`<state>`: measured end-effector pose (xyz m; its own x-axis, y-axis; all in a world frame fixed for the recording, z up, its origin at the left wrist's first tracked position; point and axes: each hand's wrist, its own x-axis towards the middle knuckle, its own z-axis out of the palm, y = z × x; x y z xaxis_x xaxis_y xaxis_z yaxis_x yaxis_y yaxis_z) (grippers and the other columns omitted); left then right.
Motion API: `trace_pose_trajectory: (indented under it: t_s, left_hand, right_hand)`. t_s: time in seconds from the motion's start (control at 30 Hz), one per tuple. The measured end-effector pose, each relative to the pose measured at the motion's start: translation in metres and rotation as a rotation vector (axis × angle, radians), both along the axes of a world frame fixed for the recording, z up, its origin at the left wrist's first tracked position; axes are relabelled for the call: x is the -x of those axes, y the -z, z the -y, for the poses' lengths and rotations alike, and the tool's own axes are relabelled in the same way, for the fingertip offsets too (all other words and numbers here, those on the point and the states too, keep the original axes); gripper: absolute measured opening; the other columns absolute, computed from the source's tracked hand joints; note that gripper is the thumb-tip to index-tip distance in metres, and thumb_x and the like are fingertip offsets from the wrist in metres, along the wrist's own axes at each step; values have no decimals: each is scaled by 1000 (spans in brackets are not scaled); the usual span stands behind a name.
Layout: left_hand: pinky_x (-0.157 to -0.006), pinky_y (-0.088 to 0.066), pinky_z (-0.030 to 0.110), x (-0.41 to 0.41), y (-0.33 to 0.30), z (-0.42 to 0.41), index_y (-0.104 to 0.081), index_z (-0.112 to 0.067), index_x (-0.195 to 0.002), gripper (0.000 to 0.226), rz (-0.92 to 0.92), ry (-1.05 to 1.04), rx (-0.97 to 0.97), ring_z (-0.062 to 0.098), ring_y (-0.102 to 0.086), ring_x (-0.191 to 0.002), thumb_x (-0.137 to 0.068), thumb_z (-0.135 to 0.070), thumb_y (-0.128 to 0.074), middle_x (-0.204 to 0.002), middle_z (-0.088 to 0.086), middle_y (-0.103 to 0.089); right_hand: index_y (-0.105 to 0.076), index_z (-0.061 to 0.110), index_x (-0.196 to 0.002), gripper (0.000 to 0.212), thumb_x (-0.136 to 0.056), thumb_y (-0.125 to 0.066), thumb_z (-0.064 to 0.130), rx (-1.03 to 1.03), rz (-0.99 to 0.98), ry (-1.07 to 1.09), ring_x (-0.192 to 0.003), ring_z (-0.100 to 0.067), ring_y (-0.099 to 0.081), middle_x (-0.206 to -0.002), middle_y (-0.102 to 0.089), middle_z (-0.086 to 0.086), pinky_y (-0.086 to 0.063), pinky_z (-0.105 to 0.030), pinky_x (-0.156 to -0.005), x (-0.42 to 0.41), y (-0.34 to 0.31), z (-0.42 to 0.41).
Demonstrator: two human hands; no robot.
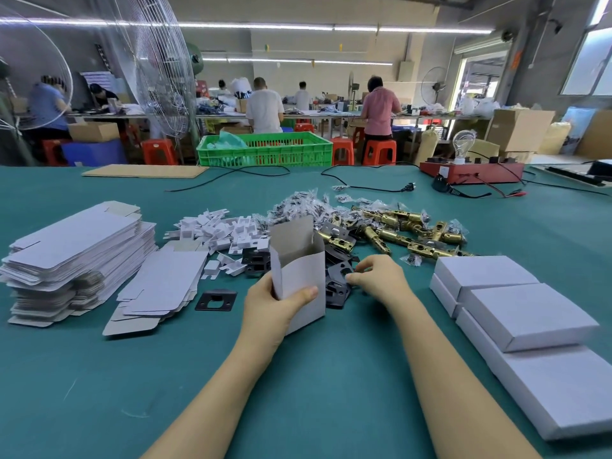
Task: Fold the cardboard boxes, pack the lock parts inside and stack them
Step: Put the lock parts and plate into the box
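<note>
White open box (299, 276) in left grip (271, 308); right grip (377, 276) pinching black plate (341, 276).

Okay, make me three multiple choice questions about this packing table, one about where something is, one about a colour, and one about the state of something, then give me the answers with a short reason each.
1. Where do the closed white boxes lie?
A. On the person's right
B. On the person's left
C. In the green crate

2. What colour is the crate beyond the table's far edge?
A. Blue
B. Green
C. Yellow

3. What state is the box in the left hand?
A. Flat, unfolded
B. Closed and stacked
C. Folded up, top open

Answers:
1. A: they are stacked by the right forearm, while the flat box blanks sit left.
2. B: its slatted walls are bright green.
3. C: the left hand grips it upright with the top flap raised, while the right hand picks at the black plates.
</note>
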<state>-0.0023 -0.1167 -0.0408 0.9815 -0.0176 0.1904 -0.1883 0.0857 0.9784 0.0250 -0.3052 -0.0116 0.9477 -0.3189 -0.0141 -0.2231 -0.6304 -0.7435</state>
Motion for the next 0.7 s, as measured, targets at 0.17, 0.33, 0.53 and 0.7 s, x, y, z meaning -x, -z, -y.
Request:
trace_pose_trajectory:
  t_s: [0.17,0.33,0.53,0.7]
  left_hand:
    - [-73,-56,20,0,0,1,-69,-31,-90,31,43,-3,-94,7,-68,-85,-72,-11,-85,-88,-12,-74]
    - [-73,-55,19,1,-1,2,-68,-31,-92,32,41,3,-85,8,-68,-88,-73,-11,-84,-89,-13,-74]
    - [-78,-56,25,0,-1,2,-68,-31,-93,32,28,11,-70,9,-68,-91,-74,-11,-84,-93,-12,-74]
    - [-71,-55,17,0,0,1,-67,-33,-92,32,39,35,-67,3,-67,-85,-74,-11,-83,-88,-19,-73]
  right_hand:
    - [-65,-11,-99,31,-79,-68,13,64,-9,8,-100,-41,-59,-104,-63,-30,-54,-48,-83,-6,7,-2]
    - [-57,9,-74,15,-83,-69,8,-252,-7,-4,-57,-15,-53,-67,-58,-4,-37,-24,-47,-9,7,9]
    - [-44,13,-86,16,-95,-55,5,-620,53,24,-65,-19,-69,-95,-59,-9,-46,-24,-47,-7,3,19]
    - [-43,13,-92,13,-97,-53,7,-705,126,58,-68,-23,-71,-110,-52,-8,-50,-25,-49,-5,2,26]
